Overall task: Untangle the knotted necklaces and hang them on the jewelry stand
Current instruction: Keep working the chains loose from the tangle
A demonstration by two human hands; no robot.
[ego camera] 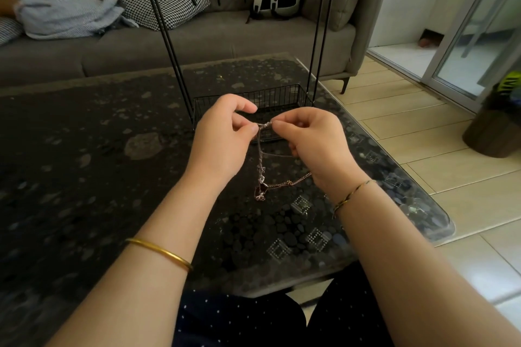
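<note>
Head cam: left hand [222,132] and right hand [313,138] are up over the dark surface [84,177], each with a tight pinch grip on the top of the necklaces [261,175]. The rest dangles in a knotted clump. The jewelry stand [279,97] sits just behind. I'd tease the strands apart slowly, since yanking probably tightens the knot.

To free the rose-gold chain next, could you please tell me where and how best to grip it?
Pinch the rose-gold chain on its open span between the dark red pendant and the right hand, coming from the near side: there it runs single, clear of the silver knot above.
</note>
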